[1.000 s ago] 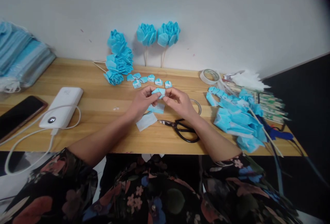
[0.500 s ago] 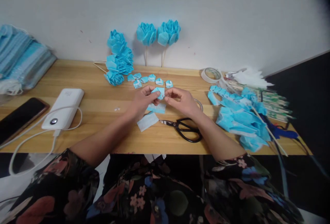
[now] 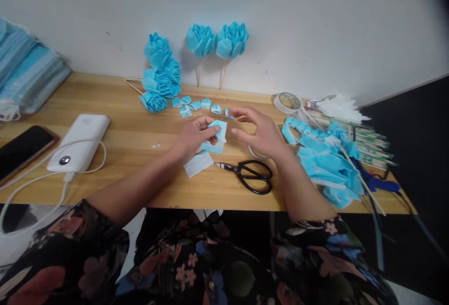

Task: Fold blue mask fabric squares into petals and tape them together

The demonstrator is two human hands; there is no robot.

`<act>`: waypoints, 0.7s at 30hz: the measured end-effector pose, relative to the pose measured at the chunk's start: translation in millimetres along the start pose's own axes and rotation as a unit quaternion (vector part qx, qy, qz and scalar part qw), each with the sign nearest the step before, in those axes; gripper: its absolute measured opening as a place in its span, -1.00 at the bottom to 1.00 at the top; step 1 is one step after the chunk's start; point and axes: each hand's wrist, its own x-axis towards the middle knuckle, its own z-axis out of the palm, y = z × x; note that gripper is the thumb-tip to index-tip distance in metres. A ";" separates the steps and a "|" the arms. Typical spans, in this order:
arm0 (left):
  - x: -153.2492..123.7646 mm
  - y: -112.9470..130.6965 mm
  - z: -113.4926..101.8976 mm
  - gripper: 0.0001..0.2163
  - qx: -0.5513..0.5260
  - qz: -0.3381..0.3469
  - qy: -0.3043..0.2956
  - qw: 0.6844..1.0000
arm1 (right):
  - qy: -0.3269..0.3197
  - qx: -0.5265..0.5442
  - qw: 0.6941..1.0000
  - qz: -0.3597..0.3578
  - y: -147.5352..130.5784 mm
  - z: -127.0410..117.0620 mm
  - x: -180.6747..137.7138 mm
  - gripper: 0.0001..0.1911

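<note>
My left hand [image 3: 198, 137] pinches a partly folded blue-and-white fabric piece [image 3: 220, 129] between thumb and fingers. Beside it, my right hand [image 3: 255, 131] is open, thumb and fingers apart, holding nothing. Its fingertips overlap a small folded petal [image 3: 228, 112] behind them; I cannot tell if they touch it. Several more folded petals [image 3: 205, 103] lie in a row at the back. Below my left hand are a pale cut piece [image 3: 198, 164] and a blue one [image 3: 214, 146]. Black-handled scissors [image 3: 242, 170] lie nearby, blades pointing left.
Blue flowers on sticks [image 3: 231, 40] lean against the wall, others [image 3: 159, 78] pile left of them. A tape roll [image 3: 287, 103] and crumpled blue fabric [image 3: 326, 164] are on the right. A power bank [image 3: 82, 141], phone [image 3: 26, 155] and stacked masks [image 3: 31, 73] are on the left.
My right hand has let go of the fabric piece and moved right, its fingers spreading. The piece stays in my left hand. The view has shifted slightly.
</note>
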 end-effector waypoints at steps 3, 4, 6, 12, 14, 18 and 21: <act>-2.7 0.7 1.4 -0.80 -0.006 0.001 -0.025 1.000 | -0.001 -0.033 0.998 -0.051 -2.4 8.8 -0.4 -0.66; -2.8 0.1 1.6 -0.79 -0.008 0.004 -0.031 0.999 | 0.000 -0.040 0.997 -0.061 -2.9 10.9 -0.6 -0.70; -2.1 -2.1 1.6 -0.78 -0.008 0.010 -0.038 0.999 | 0.009 -0.046 0.997 -0.067 -3.4 13.9 -0.9 -0.79; -0.5 -7.2 -0.3 -0.78 0.011 0.020 -0.047 0.999 | 0.057 -0.012 0.998 -0.019 -3.8 17.4 -1.0 -0.88; -1.0 -7.2 -0.6 -0.78 0.015 0.021 -0.053 0.998 | 0.061 0.023 0.998 0.016 -3.3 18.4 -0.1 -0.88; -1.8 -6.3 -0.5 -0.78 0.021 0.014 -0.063 0.998 | 0.062 0.086 0.992 0.065 -0.8 19.5 1.5 -0.85; -1.0 -6.4 -0.7 -0.79 0.027 0.002 -0.058 0.998 | 0.060 0.094 0.991 0.070 -1.1 17.3 1.2 -0.83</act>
